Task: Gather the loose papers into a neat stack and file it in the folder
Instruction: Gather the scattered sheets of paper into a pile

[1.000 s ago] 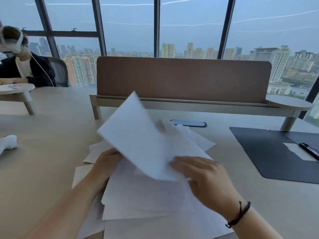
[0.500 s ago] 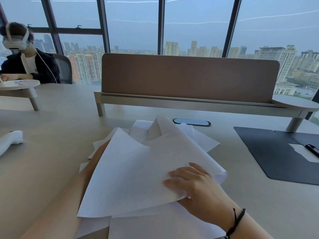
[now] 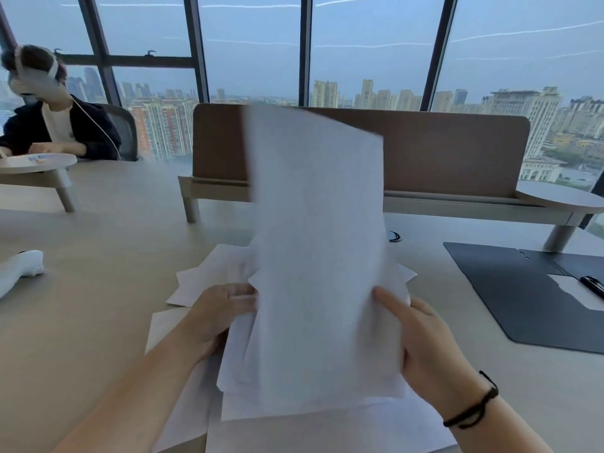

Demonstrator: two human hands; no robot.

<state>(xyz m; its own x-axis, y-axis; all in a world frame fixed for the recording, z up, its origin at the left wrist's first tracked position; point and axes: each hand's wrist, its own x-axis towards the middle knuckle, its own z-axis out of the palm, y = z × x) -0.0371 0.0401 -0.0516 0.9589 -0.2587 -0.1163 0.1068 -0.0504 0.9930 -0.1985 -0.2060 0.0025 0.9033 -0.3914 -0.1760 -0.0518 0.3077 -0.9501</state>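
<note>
A bundle of white papers (image 3: 318, 243) stands almost upright in front of me, blurred by motion. My left hand (image 3: 217, 317) grips its left lower edge. My right hand (image 3: 421, 341) grips its right lower edge, index finger stretched along the sheet. More loose white sheets (image 3: 199, 282) lie spread on the table under and behind the raised bundle. The dark folder (image 3: 510, 289) lies open and flat on the table to the right, apart from both hands.
A black pen (image 3: 591, 286) and a white sheet lie on the folder's right half. A brown desk divider (image 3: 451, 152) on a raised shelf crosses the back. A white object (image 3: 19, 269) lies at the far left. A person sits at the back left.
The papers, lying low and slanted over the pile before, are now raised upright between both hands. My left hand has come out from under the sheets to grip the left edge.
</note>
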